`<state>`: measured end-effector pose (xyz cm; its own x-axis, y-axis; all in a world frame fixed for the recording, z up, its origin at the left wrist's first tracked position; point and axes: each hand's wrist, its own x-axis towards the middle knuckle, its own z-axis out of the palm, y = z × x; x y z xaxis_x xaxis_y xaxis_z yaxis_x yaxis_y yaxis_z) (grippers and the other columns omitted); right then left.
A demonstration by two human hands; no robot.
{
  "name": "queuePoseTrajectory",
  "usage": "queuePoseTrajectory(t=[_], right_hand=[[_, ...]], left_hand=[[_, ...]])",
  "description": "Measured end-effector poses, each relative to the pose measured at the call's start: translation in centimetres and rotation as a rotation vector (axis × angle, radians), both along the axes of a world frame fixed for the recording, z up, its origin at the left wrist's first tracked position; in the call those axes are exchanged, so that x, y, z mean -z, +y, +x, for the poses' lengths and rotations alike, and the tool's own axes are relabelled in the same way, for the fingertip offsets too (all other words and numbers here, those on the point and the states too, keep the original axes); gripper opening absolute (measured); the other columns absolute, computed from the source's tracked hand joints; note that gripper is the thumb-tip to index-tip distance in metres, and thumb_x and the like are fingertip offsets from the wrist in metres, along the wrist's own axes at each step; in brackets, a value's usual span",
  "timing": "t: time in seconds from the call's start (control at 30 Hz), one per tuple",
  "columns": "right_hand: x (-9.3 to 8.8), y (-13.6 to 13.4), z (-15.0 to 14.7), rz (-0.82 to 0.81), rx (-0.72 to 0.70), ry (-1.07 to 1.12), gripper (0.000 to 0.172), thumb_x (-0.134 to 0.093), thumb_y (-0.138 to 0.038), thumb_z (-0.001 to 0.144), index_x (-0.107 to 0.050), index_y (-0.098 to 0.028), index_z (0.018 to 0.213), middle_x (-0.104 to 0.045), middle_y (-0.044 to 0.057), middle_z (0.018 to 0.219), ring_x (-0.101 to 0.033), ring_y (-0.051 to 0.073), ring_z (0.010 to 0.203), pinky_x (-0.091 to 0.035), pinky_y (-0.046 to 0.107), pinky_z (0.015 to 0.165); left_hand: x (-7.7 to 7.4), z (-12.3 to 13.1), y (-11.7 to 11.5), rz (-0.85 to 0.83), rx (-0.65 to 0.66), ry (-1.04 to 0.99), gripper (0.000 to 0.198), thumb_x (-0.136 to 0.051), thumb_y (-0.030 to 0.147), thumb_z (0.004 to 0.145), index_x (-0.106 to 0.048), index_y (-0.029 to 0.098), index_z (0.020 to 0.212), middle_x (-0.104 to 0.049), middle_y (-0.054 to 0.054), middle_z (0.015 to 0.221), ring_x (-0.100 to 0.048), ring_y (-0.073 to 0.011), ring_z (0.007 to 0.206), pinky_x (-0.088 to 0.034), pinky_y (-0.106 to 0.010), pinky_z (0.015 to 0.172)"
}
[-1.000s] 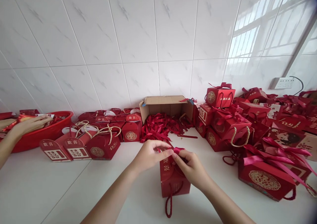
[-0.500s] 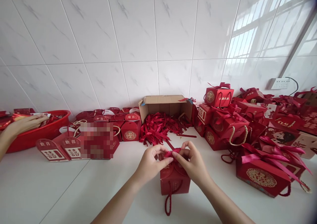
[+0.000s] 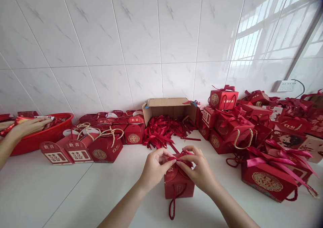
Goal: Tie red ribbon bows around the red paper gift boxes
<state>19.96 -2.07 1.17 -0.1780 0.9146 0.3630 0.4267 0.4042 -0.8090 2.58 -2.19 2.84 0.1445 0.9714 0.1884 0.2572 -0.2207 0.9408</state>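
A small red gift box point(image 3: 178, 187) with a cord handle stands on the white counter in front of me. Above its top runs a red ribbon point(image 3: 179, 157). My left hand point(image 3: 154, 167) pinches the ribbon at the box's left side. My right hand point(image 3: 198, 169) pinches it at the right side, fingers curled over the box top. The two hands almost touch over the box.
An open cardboard box point(image 3: 169, 109) spills red ribbons point(image 3: 164, 131) by the tiled wall. Finished red gift boxes point(image 3: 267, 147) pile up at the right; more boxes point(image 3: 101, 142) stand at the left. Another person's hand point(image 3: 27, 125) rests on a red basin point(image 3: 41, 135).
My fingers have shifted along the ribbon over the box top, the right hand lowering and flattening slightly. The other person's hand has stayed at the basin.
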Motion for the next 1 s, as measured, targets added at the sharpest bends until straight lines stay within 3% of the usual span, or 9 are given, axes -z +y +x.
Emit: queuePoseTrajectory(t=[0.1,0.23,0.33,0.43,0.57,0.73,1.0], right_hand=[[0.0,0.1,0.0,-0.09,-0.027,0.059,0.024,-0.061,-0.042,0.082,-0.075,-0.024,0.077,-0.047,0.009,0.134,-0.04,0.031,0.126,-0.037,0.045,0.099],[-0.3,0.2,0.1,-0.27,-0.183,0.219,0.033,-0.058,-0.049,0.084,-0.072,-0.02,0.073,-0.041,0.009,0.142,-0.037,0.03,0.133,-0.038,0.041,0.1],[-0.4,0.3,0.0,-0.276,-0.26,0.217,0.041,-0.056,-0.053,0.085,-0.067,-0.019,0.064,-0.047,0.011,0.137,-0.031,0.029,0.137,-0.036,0.04,0.102],[-0.3,0.3,-0.2,-0.272,-0.282,0.212,0.047,-0.055,-0.056,0.084,-0.063,-0.018,0.058,-0.053,0.011,0.132,-0.034,0.031,0.135,-0.034,0.041,0.103],[-0.2,0.3,-0.5,-0.29,-0.211,0.299,0.047,-0.056,-0.06,0.081,-0.069,-0.017,0.068,-0.052,0.013,0.132,-0.039,0.032,0.131,-0.035,0.044,0.102],[-0.2,0.4,-0.4,-0.319,-0.216,0.327,0.046,-0.056,-0.061,0.081,-0.072,-0.019,0.074,-0.053,0.011,0.13,-0.04,0.03,0.13,-0.039,0.043,0.1],[-0.9,-0.2,0.6,-0.209,-0.256,0.088,0.044,-0.046,-0.055,0.09,-0.071,-0.022,0.075,-0.063,0.009,0.114,-0.041,0.03,0.128,-0.034,0.048,0.105]], left_hand=[[-0.1,0.1,0.0,0.018,-0.003,-0.01,0.015,-0.065,0.03,0.078,-0.06,0.016,0.079,-0.059,0.0,0.067,-0.051,-0.0115,0.059,-0.042,-0.023,0.057],[-0.5,0.1,-0.2,0.059,0.005,-0.009,0.013,-0.064,0.029,0.079,-0.059,0.016,0.078,-0.062,-0.002,0.074,-0.056,-0.0145,0.07,-0.045,-0.025,0.064],[-0.6,0.4,0.0,0.058,0.029,0.006,0.011,-0.063,0.027,0.079,-0.06,0.016,0.079,-0.065,-0.004,0.079,-0.059,-0.0162,0.075,-0.046,-0.026,0.066],[-0.5,0.6,0.3,0.065,0.042,0.003,0.01,-0.061,0.025,0.079,-0.06,0.016,0.08,-0.065,-0.005,0.08,-0.06,-0.0165,0.077,-0.046,-0.026,0.067],[-0.4,0.1,0.5,0.095,0.008,-0.052,0.015,-0.061,0.029,0.08,-0.054,0.018,0.088,-0.061,-0.003,0.085,-0.059,-0.0157,0.08,-0.046,-0.025,0.066],[-0.7,-0.8,-0.1,0.118,0.124,0.094,0.013,-0.065,0.025,0.077,-0.056,0.018,0.084,-0.061,-0.003,0.088,-0.058,-0.0141,0.076,-0.046,-0.024,0.066],[0.3,-0.2,0.3,0.194,-0.053,0.188,0.01,-0.071,0.028,0.074,-0.071,0.019,0.078,-0.07,-0.004,0.079,-0.061,-0.0176,0.074,-0.049,-0.029,0.07]])
